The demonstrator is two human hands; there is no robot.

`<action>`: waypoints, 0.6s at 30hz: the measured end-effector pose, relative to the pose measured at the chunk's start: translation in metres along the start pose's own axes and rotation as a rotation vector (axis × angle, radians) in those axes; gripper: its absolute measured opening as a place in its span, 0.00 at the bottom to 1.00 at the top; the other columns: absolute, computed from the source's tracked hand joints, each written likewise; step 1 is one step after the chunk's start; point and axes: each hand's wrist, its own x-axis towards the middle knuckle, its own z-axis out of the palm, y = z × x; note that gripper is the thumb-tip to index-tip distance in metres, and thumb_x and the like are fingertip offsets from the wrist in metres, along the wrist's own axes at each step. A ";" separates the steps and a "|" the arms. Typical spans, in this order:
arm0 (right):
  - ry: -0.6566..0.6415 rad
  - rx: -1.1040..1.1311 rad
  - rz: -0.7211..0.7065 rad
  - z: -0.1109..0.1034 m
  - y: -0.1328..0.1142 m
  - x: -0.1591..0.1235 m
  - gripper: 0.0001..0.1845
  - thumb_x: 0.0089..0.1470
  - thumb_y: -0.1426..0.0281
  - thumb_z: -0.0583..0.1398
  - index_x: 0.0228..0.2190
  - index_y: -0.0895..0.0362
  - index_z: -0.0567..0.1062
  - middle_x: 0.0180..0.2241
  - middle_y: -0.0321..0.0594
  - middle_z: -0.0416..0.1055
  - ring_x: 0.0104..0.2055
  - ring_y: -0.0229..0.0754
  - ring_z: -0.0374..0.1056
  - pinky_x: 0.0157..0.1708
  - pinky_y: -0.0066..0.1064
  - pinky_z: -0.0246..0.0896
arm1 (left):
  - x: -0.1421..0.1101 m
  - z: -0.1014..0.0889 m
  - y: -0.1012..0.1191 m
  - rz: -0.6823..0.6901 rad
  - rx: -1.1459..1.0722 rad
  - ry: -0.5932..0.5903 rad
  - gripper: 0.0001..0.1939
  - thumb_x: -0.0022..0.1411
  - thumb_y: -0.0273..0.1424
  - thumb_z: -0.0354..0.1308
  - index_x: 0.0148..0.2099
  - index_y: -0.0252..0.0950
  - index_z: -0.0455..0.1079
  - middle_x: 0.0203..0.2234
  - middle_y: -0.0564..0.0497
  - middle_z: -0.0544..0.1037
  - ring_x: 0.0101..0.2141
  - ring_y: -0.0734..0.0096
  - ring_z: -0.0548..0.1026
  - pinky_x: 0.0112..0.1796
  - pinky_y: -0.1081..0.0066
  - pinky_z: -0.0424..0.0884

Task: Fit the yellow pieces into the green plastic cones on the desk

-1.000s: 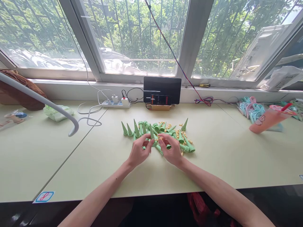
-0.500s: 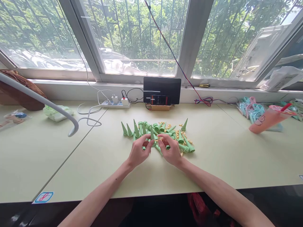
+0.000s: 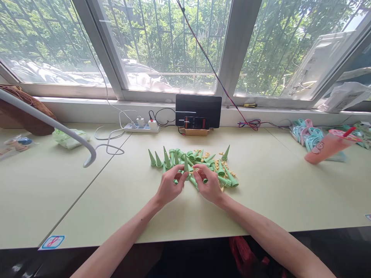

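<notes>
- The left hand (image 3: 172, 183) holds a green cone (image 3: 186, 163), tip up, above the counter (image 3: 266, 189).
- The right hand (image 3: 210, 185) is narrow, just beside it; I cannot tell if it holds anything.
- Other cones (image 3: 232, 180) and yellow bits (image 3: 232, 173) are near.

The ribbed cones (image 3: 232, 178) look like matt green plastic (faintly waxy), the desktop (image 3: 269, 185) smooth with a soft sheen, the tablet (image 3: 198, 108) glossy black, its stand (image 3: 196, 132) matt cardboard.

Table sticker (image 3: 53, 242), lower left: red "8" inside blue border.
Phone (image 3: 197, 122), centre: sideways digits, not reliably legible.
</notes>
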 end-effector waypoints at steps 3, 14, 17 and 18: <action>-0.004 0.003 0.000 0.000 0.001 0.000 0.09 0.64 0.68 0.54 0.44 0.54 0.69 0.21 0.29 0.60 0.20 0.34 0.56 0.22 0.25 0.59 | 0.000 0.000 0.000 -0.004 0.001 0.000 0.05 0.67 0.33 0.56 0.42 0.36 0.67 0.18 0.58 0.69 0.16 0.79 0.70 0.17 0.80 0.62; -0.020 -0.006 0.019 0.000 0.002 0.000 0.09 0.64 0.66 0.54 0.44 0.54 0.70 0.21 0.30 0.60 0.20 0.35 0.56 0.22 0.26 0.61 | 0.000 -0.001 0.002 0.000 -0.001 -0.006 0.06 0.68 0.34 0.55 0.42 0.36 0.68 0.18 0.57 0.69 0.16 0.78 0.70 0.18 0.79 0.64; -0.016 -0.002 0.023 0.000 0.001 0.001 0.09 0.64 0.66 0.54 0.43 0.54 0.70 0.21 0.30 0.60 0.20 0.35 0.56 0.22 0.26 0.61 | 0.001 -0.001 0.002 -0.007 -0.013 -0.001 0.06 0.68 0.34 0.55 0.42 0.36 0.68 0.18 0.57 0.70 0.16 0.78 0.70 0.18 0.79 0.64; -0.015 -0.001 0.022 0.000 0.000 0.001 0.09 0.64 0.66 0.54 0.43 0.55 0.70 0.21 0.30 0.60 0.20 0.34 0.56 0.22 0.26 0.61 | 0.001 -0.001 0.002 -0.011 -0.019 0.001 0.06 0.68 0.34 0.55 0.42 0.36 0.68 0.18 0.57 0.70 0.16 0.78 0.70 0.18 0.79 0.65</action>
